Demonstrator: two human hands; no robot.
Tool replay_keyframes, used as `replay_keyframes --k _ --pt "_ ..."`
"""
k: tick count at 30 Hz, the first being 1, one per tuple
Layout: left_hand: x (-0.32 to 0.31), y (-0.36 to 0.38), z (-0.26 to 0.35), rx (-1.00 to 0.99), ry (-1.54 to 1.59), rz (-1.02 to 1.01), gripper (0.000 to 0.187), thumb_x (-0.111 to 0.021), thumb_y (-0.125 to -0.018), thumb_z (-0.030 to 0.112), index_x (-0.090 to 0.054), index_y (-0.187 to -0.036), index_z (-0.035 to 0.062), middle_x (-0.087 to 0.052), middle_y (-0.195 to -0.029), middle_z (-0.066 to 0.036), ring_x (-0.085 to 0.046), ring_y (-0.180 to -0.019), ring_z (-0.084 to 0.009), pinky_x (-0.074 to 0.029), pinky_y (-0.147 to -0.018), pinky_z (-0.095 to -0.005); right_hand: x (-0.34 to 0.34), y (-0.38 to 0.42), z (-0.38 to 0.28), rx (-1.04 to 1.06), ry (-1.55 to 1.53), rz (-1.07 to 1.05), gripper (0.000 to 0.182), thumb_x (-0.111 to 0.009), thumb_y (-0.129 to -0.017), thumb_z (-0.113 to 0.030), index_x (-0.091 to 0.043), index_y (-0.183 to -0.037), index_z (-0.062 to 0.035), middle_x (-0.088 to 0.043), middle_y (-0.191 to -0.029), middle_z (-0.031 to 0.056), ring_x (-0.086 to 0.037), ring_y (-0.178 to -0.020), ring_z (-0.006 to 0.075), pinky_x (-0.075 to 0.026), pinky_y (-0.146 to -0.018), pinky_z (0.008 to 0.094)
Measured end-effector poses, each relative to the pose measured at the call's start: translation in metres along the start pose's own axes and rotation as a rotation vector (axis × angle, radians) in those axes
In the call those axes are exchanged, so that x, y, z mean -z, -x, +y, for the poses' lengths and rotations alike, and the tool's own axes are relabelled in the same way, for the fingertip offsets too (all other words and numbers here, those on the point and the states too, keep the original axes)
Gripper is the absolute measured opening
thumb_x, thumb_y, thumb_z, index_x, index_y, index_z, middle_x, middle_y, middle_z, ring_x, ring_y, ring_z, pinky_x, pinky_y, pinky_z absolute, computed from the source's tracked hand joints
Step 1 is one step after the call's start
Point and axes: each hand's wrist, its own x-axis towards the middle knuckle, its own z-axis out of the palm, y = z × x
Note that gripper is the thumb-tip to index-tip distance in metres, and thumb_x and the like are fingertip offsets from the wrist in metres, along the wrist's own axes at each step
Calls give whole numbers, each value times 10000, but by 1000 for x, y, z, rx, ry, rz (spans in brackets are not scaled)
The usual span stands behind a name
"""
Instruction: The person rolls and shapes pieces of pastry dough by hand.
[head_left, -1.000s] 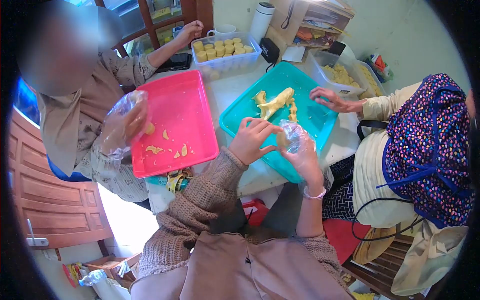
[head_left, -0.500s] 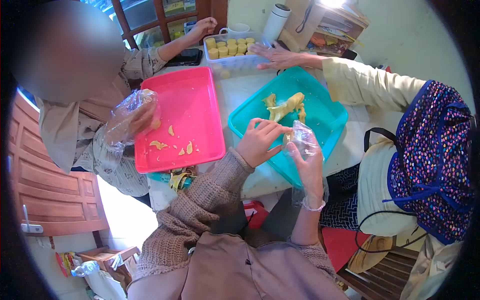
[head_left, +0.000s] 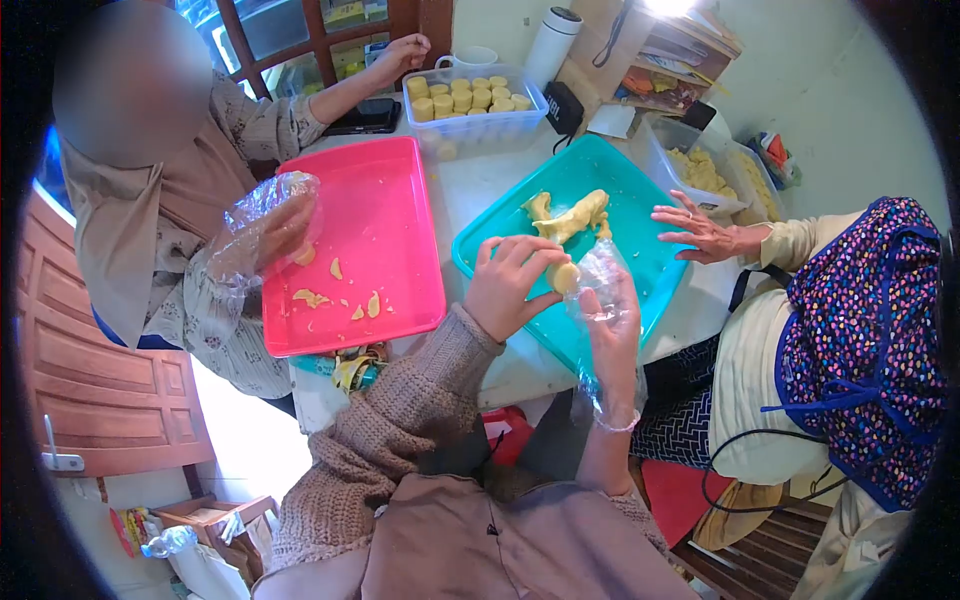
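Note:
A small round yellow dough piece (head_left: pixel 565 278) is between my two hands, above the near part of the teal tray (head_left: pixel 648 315). My left hand (head_left: pixel 513 288) is bare and curved, with fingers and thumb around the piece's left side. My right hand (head_left: pixel 612 325), in a clear plastic glove (head_left: pixel 602 270), grips the same piece from the right. Just beyond my fingers, a torn lump of yellow dough (head_left: pixel 578 218) lies in the teal tray.
A pink tray (head_left: pixel 395 215) with dough scraps is at left, where a person's plastic-covered hand (head_left: pixel 285 230) works. Behind stands a clear box (head_left: pixel 475 122) of round yellow pieces. At right, another person's hand (head_left: pixel 705 232) hovers near a tub of yellow crumbly stuff (head_left: pixel 700 170).
The person at right has drawn their hand back from the box of round pieces towards the teal tray's right edge. The round dough piece in my hands now shows its flat face.

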Motion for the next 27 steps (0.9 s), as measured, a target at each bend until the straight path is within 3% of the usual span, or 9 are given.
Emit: replay_keyframes --k 6,18,24,27 --pt "-3 2 4 -43 77 -30 439 -745 -713 328 -581 -1094 185 -577 -1116 18 -537 -1077 -205 -337 -928 -407 15 -2 15 -47 -85 -30 526 -632 -878 -166 -400 -1323 -8 -526 -1187 87 -518 -1072 142 -451 -883 276" --pt "-7 3 5 -104 47 -116 429 -707 -727 225 -558 -1119 135 -539 -1178 4 -479 -1160 -203 -314 -984 -445 14 -5 11 -156 -96 -113 463 -690 -815 -83 -494 -1224 10 -610 -1047 52 -590 -906 102 -497 -756 244" --pt "-6 3 6 -127 23 -123 386 -711 -715 182 -570 -1069 115 -535 -1180 -3 -474 -1179 -197 -308 -991 -451 14 -3 13 -95 -116 -120 456 -704 -791 -38 -522 -1206 16 -630 -1047 58 -595 -928 106 -502 -791 255" --pt "-8 6 4 -162 -1 -134 443 -705 -704 183 -555 -1114 105 -538 -1195 -38 -480 -1179 -235 -315 -984 -445 12 -3 12 -69 -25 -113 472 -708 -783 -37 -525 -1214 23 -627 -1067 60 -596 -928 105 -502 -799 260"
